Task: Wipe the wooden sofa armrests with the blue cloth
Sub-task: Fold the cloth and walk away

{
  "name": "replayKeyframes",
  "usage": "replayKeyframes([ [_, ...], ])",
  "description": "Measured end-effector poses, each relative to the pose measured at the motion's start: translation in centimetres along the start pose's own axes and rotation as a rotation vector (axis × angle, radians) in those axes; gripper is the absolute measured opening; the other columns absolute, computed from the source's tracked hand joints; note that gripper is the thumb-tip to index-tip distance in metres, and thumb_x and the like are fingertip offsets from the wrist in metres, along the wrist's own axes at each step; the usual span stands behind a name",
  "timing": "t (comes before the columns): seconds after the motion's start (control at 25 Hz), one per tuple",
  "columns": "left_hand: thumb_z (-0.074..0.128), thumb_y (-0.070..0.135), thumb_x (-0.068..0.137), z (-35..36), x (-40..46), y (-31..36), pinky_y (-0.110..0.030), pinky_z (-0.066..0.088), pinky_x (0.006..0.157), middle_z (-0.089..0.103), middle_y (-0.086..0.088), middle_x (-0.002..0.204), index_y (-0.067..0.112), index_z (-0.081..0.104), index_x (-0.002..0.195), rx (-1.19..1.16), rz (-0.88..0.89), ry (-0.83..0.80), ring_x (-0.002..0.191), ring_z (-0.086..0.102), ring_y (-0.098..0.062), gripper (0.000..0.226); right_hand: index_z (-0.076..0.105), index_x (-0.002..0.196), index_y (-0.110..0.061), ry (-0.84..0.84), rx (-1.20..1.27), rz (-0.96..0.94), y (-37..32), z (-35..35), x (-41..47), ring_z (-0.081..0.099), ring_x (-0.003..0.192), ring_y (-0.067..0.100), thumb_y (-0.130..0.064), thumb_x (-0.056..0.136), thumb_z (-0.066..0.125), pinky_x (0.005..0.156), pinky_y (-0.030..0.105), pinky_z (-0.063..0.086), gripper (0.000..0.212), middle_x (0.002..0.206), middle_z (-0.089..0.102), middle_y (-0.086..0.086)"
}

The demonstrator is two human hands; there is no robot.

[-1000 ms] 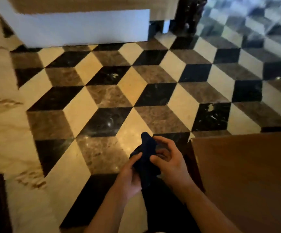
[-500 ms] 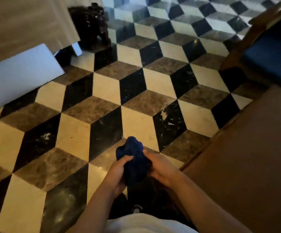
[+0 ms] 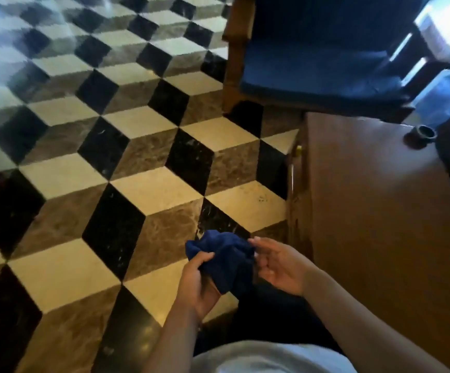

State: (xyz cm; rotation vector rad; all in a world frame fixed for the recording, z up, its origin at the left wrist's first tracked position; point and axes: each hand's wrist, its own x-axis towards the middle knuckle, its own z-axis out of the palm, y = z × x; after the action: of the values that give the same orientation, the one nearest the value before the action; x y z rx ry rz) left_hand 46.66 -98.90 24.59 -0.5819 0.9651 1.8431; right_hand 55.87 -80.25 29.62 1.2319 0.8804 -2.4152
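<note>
No text, label, brand, number or sign can be read anywhere in the frame; every surface in view is plain or patterned only, and the upper part of the frame is too blurred to show any lettering

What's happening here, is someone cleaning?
A person stands on a checkered marble floor, bunching a blue cloth in front of them. The left hand grips it; the right hand touches its edge with open fingers. A wooden sofa with blue cushions sits ahead, beside a wooden table. No wiping yet.
</note>
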Motion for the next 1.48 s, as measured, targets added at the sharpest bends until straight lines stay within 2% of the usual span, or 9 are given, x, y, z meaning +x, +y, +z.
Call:
replayKeyframes([
  [0.16,0.083,0.013,0.069,7.8,10.2,5.2,-0.044,0.062,0.076,0.070,-0.030,0.122,-0.002,0.075,0.114,0.223,-0.188,-0.139,0.106,0.073,-0.040,0.048,0.067,0.121,-0.007,0.038,0.133,-0.012,-6.7,-2.8,5.8,0.055,0.074,0.019,-0.035,0.095,0.065,0.072,0.030,0.045,0.039,0.089,0.063,0.010],
  [0.4,0.074,0.004,0.082,21.7,28.7,10.8,-0.047,0.062,0.076,0.070,-0.029,0.123,0.003,0.060,0.133,0.598,-0.306,-0.065,0.109,0.071,-0.043,0.053,0.058,0.137,0.002,0.127,0.317,-0.196,-22.6,-10.5,16.6,0.064,0.122,0.041,-0.013,0.100,0.054,0.104,0.047,0.052,0.040,0.133,0.067,0.023],
  [0.56,0.069,0.012,0.086,32.8,39.5,12.0,-0.037,0.061,0.052,0.067,-0.026,0.112,-0.002,0.058,0.126,0.690,-0.401,0.145,0.085,0.068,-0.040,0.044,0.058,0.121,0.006,0.322,0.577,-0.299,-34.5,-14.3,20.2,0.070,0.110,0.042,-0.002,0.102,0.051,0.078,0.043,0.064,0.021,0.129,0.065,0.028],
  [0.76,0.075,0.061,0.076,44.0,48.4,11.3,-0.060,0.052,0.095,0.063,-0.032,0.125,-0.002,0.059,0.126,0.663,-0.883,0.207,0.113,0.063,-0.048,0.082,0.061,0.117,0.001,0.585,0.716,-0.335,-45.0,-17.2,23.7,0.070,0.093,0.029,0.004,0.098,0.052,0.064,0.031,0.061,0.022,0.117,0.067,0.023],
  [0.88,0.074,0.058,0.077,49.7,57.4,11.3,-0.055,0.050,0.099,0.070,-0.029,0.115,-0.003,0.067,0.125,0.663,-1.012,0.124,0.089,0.068,-0.041,0.078,0.064,0.107,0.002,0.730,0.807,-0.316,-49.7,-19.6,27.7,0.070,0.074,0.027,0.002,0.095,0.053,0.059,0.032,0.060,0.016,0.098,0.070,0.023],
  [1.04,0.071,0.009,0.086,56.7,69.9,10.1,-0.050,0.064,0.061,0.068,-0.028,0.112,0.001,0.063,0.119,1.137,-0.926,0.036,0.090,0.069,-0.041,0.035,0.060,0.089,-0.005,0.927,0.997,-0.259,-55.5,-22.9,33.8,0.069,0.070,0.026,0.001,0.096,0.054,0.059,0.035,0.058,0.010,0.087,0.067,0.017],
  [1.16,0.070,-0.008,0.076,61.3,76.1,9.5,-0.059,0.062,0.079,0.069,-0.027,0.109,0.008,0.061,0.106,1.567,-0.629,-0.171,0.097,0.070,-0.040,0.035,0.057,0.081,-0.011,1.000,1.120,-0.234,-59.9,-25.0,36.9,0.060,0.062,0.021,0.001,0.094,0.054,0.064,0.036,0.054,0.018,0.075,0.061,0.010],
  [1.36,0.074,0.005,0.063,68.1,82.9,5.9,-0.043,0.062,0.081,0.073,-0.006,0.109,0.024,0.062,0.115,1.626,-0.484,-0.620,0.097,0.073,-0.022,0.057,0.058,0.083,-0.016,1.108,1.320,-0.448,-64.8,-29.7,39.6,0.067,0.058,0.019,0.002,0.092,0.054,0.052,0.031,0.054,0.020,0.074,0.070,0.006],
  [1.48,0.073,0.008,0.071,66.4,86.3,4.4,-0.041,0.062,0.077,0.072,-0.007,0.109,0.018,0.055,0.122,1.678,-0.550,-0.499,0.093,0.072,-0.022,0.055,0.059,0.095,-0.014,1.192,1.389,-0.403,-64.6,-31.4,42.6,0.069,0.073,0.023,0.002,0.096,0.054,0.057,0.030,0.052,0.017,0.095,0.069,0.011],
])
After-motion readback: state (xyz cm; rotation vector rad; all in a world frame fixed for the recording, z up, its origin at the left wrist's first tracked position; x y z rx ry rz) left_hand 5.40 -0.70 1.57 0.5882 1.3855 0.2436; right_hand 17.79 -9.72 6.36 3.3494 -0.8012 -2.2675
